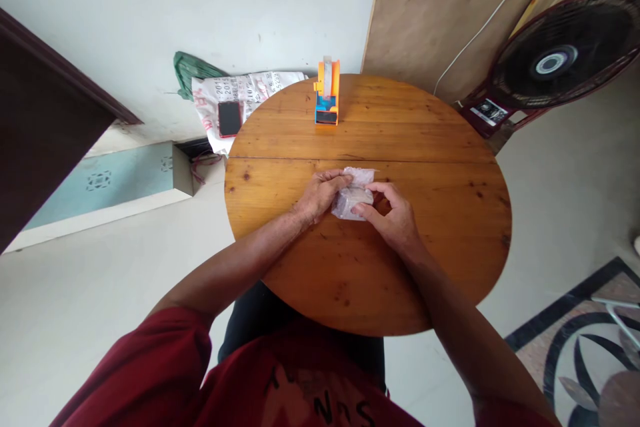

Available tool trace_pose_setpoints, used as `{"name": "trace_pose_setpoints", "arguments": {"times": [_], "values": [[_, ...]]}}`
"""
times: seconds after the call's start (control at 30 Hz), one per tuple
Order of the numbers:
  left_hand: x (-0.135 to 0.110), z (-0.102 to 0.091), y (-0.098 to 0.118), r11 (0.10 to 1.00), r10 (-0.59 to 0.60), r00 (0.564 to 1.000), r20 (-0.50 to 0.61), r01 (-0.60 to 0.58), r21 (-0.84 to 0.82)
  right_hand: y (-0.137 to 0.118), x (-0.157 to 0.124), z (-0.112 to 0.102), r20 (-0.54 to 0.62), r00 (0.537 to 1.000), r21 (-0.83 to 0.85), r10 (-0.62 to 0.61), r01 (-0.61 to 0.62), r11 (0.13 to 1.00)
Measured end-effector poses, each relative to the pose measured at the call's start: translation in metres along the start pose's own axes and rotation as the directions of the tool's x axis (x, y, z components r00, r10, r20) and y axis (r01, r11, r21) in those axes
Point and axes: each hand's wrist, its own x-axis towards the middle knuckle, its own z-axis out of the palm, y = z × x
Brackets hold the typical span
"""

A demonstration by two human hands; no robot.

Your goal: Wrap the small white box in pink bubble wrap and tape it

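We hold a plastic-wrapped packet [351,200] at the middle of the round surface [350,280]; our left hand [320,192] has its grip closed on the left edge, our right hand [395,219] pinches the right side

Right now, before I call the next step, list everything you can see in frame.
table: one, brown wood, round, centre
tape dispenser: one, orange and blue, table's far edge
plastic-wrapped packet: one, clear over grey, mid-table between both hands
sack: one, white with print, floor behind table, left
phone-like device: one, black, on the sack
green bag: one, green, behind the sack
fan: one, dark red and black, floor at right
plywood board: one, tan, against the far wall
left hand: one, bare, holding the packet's left side
right hand: one, bare, pinching the packet's right side
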Motion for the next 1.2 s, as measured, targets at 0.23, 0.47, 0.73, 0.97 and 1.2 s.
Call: {"name": "trace_pose_setpoints", "arguments": {"times": [0.23,0.47,0.73,0.97,1.2], "values": [[-0.001,0.0,-0.001,0.999,0.038,0.999,0.021,-0.037,-0.014,-0.001,-0.002,0.005,-0.025,0.997,0.162,0.079,-0.074,0.984],[-0.002,-0.001,-0.001,0.997,0.043,0.996,0.078,-0.048,0.054,-0.004,0.001,0.002,0.071,0.972,0.325,0.226,-0.237,0.916],[-0.006,-0.009,0.008,0.991,-0.045,0.935,0.351,-0.002,0.134,0.003,0.003,-0.002,0.081,0.955,0.429,0.285,-0.291,0.855],[-0.006,-0.013,0.009,0.991,-0.068,0.903,0.424,0.013,0.13,0.003,0.001,-0.006,0.149,0.961,0.445,0.233,-0.276,0.852],[-0.006,-0.017,0.011,0.989,-0.058,0.902,0.428,-0.006,0.146,-0.003,-0.001,-0.015,0.169,0.975,0.274,0.142,-0.185,0.944]]}}
